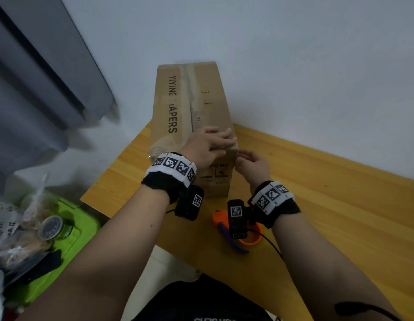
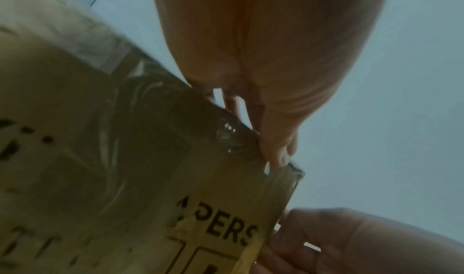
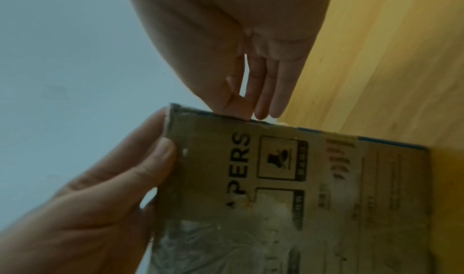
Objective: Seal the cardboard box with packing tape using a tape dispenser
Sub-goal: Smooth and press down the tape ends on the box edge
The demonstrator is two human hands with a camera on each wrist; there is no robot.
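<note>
A brown cardboard box [image 1: 192,107] printed "DIAPERS" stands on a wooden table [image 1: 328,205], with shiny tape [image 1: 188,98] running along its top seam. My left hand [image 1: 213,142] lies flat on the box's near right top corner, fingers straight, and its thumb [image 3: 160,159] presses the near face. My right hand [image 1: 250,158] touches the box's right side at that corner with straight fingers [image 3: 266,91]. Neither hand holds anything. An orange tape dispenser [image 1: 218,217] with a blue handle lies on the table near me, partly hidden by my right wrist camera.
A white wall rises right behind the box. A grey curtain [image 1: 39,77] hangs at the left. Below it, a green lidded bin [image 1: 71,228] carries bags and a jar. A black cable [image 1: 273,244] trails across the table beside the dispenser.
</note>
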